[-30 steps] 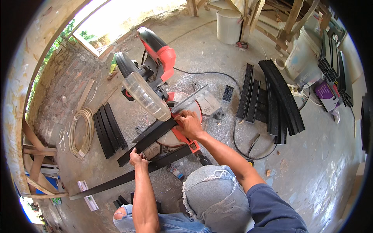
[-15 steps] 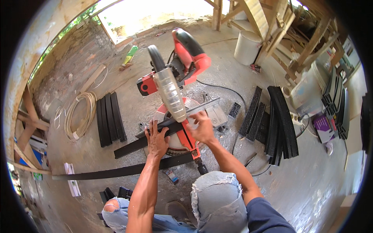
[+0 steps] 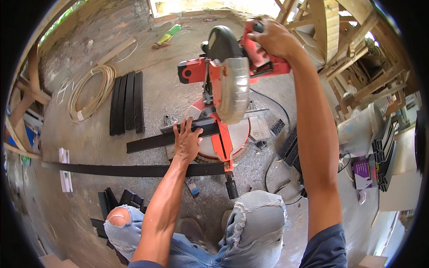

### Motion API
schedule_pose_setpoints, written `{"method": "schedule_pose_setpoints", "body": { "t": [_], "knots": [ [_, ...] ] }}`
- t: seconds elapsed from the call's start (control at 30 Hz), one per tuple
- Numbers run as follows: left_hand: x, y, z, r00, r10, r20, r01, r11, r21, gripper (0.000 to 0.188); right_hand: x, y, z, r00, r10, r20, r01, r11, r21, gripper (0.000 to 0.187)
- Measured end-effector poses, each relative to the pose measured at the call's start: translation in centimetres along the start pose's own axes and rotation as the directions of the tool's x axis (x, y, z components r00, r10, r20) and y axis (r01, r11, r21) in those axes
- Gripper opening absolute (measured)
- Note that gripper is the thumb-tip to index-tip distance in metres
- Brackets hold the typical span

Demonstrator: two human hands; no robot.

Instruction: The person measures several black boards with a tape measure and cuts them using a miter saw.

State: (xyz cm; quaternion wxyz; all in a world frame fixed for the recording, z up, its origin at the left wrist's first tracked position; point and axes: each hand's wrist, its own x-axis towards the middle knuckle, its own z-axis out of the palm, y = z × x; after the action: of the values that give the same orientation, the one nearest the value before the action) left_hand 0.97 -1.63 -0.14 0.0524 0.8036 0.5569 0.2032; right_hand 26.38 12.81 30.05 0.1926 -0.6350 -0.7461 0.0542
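With your right hand point(image 3: 276, 38) clamped round the red-and-black plastic saw handle point(image 3: 254, 51) and your left hand's point(image 3: 187, 142) grip spread apart, press the straight black strip point(image 3: 149, 144) on the round saw base point(image 3: 241, 131) against its grey metal fence point(image 3: 259, 113).

Lighting: daylight, strongest at the opening point(image 3: 201, 7), top edge; burnt out to white. Floor point(image 3: 163, 96): moderate light, greyish. Timber point(image 3: 328, 27), upper right: lit faces, dark gaps. Blade guard point(image 3: 234, 96): translucent, pale highlights. Saw point(image 3: 220, 82): legible. Lens: fisheye; black surround at corners, straight edges bending toward rim, outlying detail compressed.
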Motion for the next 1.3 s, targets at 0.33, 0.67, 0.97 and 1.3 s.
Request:
{"method": "schedule_pose_setpoints", "body": {
  "t": [0.33, 0.67, 0.97, 1.3],
  "knots": [
    [-0.1, -0.3, 0.3, 0.999, -0.027, 0.020, 0.026, 0.996, 0.082, 0.030, -17.7, -0.5, 5.3, 0.922, 0.083, -0.378, 0.013, 0.970, 0.244, 0.062],
    [0.4, 0.4, 0.6, 0.998, -0.045, 0.039, 0.042, 0.996, 0.079, 0.028, -24.3, 0.5, 11.1, 0.830, 0.155, -0.535, 0.070, 0.924, 0.377, 0.058],
    [0.3, 0.0, 0.9, 0.998, -0.037, 0.055, 0.035, 0.998, 0.044, 0.025, -23.9, 0.4, 10.6, 0.848, 0.130, -0.513, 0.075, 0.930, 0.360, 0.056],
    [0.2, -0.2, 1.4, 1.000, -0.011, 0.006, 0.011, 1.000, 0.003, 0.025, -23.0, 0.1, 9.7, 0.851, 0.152, -0.502, 0.052, 0.927, 0.370, 0.052]
  ]
}}
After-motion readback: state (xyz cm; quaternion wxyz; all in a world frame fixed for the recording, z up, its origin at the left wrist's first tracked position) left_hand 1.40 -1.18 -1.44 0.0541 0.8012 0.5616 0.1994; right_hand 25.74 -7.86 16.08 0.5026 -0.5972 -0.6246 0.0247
